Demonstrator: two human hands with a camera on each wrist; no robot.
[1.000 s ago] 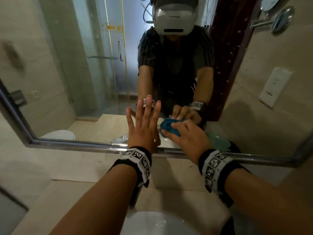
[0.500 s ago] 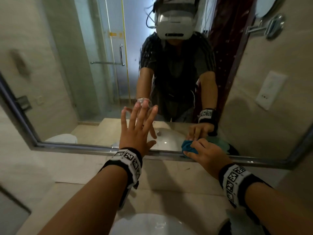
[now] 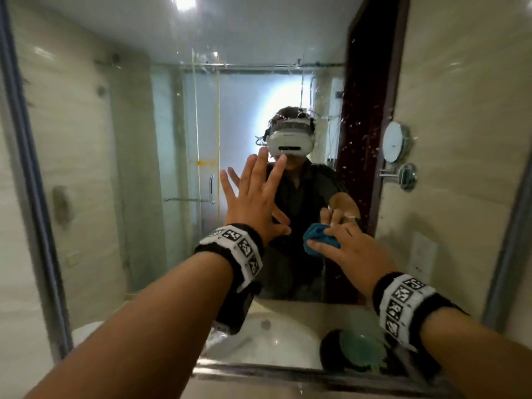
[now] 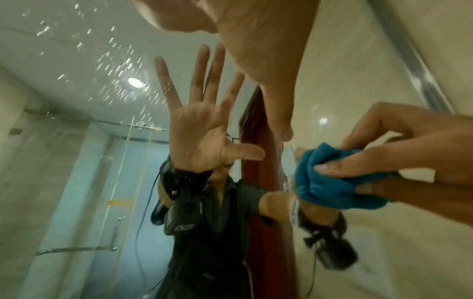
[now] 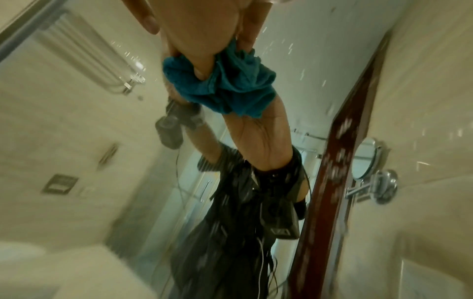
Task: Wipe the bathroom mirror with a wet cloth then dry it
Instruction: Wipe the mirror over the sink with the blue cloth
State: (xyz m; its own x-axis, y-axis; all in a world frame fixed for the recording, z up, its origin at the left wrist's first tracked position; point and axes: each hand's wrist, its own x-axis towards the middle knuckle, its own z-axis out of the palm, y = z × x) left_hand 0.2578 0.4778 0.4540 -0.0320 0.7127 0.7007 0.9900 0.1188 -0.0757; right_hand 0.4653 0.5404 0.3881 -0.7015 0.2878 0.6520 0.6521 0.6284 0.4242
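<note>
Your left hand (image 3: 253, 203) is flat on the bathroom mirror (image 3: 115, 139), fingers straight and fanned, holding nothing, while just to its right your right hand (image 3: 349, 249) has its fingers curled round the bunched cloth (image 3: 319, 241) and presses it to the glass. From the head view you get only the backs of both hands and a small teal-blue wad poking out under the fingers. The left wrist view gives you more: the open palm mirrored in the glass, the cloth (image 4: 332, 182) as a thick, fuzzy, folded lump pinched between thumb and fingers, and bright droplet streaks scattered on the glass up and left of the left hand. The right wrist view shows the cloth (image 5: 230, 87) from below, crumpled into soft ridges with a loose flap hanging down, pressed against its own reflection. Also in the reflection, right of the cloth, you have a dark reddish glossy door frame (image 3: 362, 139) speckled with drops, then a round chrome shaving mirror (image 3: 395, 145) on a folding arm. Below your hands, a smooth white basin (image 3: 273, 341) curves in the reflection, above the mirror's grey metal frame (image 3: 288, 372).
</note>
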